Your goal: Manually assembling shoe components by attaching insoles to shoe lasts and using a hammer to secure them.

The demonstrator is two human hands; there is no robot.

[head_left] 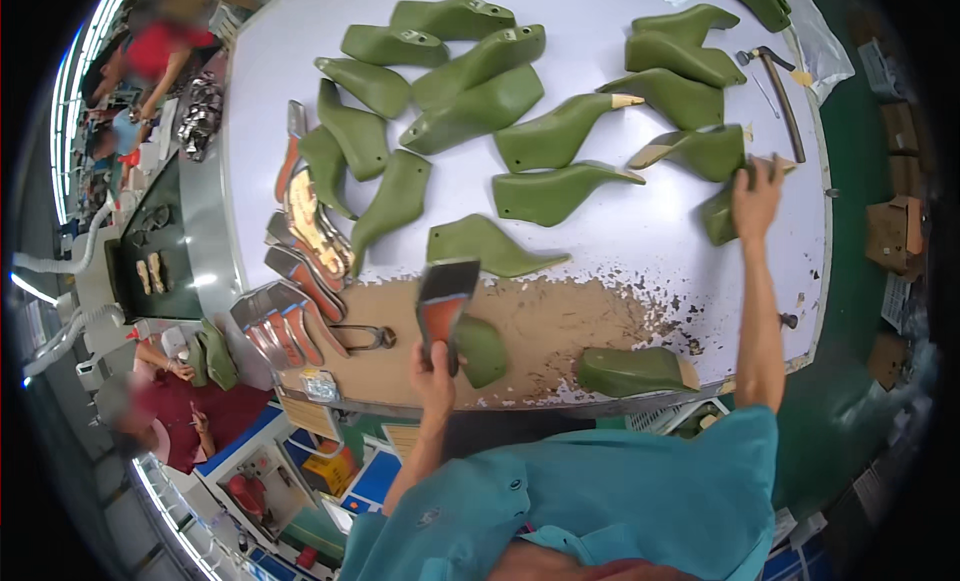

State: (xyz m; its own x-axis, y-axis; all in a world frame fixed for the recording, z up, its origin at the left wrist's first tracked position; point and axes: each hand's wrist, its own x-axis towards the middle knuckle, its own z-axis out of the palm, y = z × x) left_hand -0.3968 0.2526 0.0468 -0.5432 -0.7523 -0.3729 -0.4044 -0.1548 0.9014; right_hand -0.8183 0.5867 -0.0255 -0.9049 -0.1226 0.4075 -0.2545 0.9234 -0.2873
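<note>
My left hand is closed around a shoe insole with a dark end and a red-brown middle, held upright over the table's near edge. Right behind it is a green shoe last; I cannot tell whether the same hand also holds it. My right arm stretches to the right side of the table, where my right hand grips another green last from above, its fingers covering the middle. Just beyond that hand lies a green last with a tan end. Near the front edge rests one more last.
Several green lasts lie across the white table. Stacked insoles and pincers are at the left. A hammer lies far right. Brown board covers the near part. Other people work at the left.
</note>
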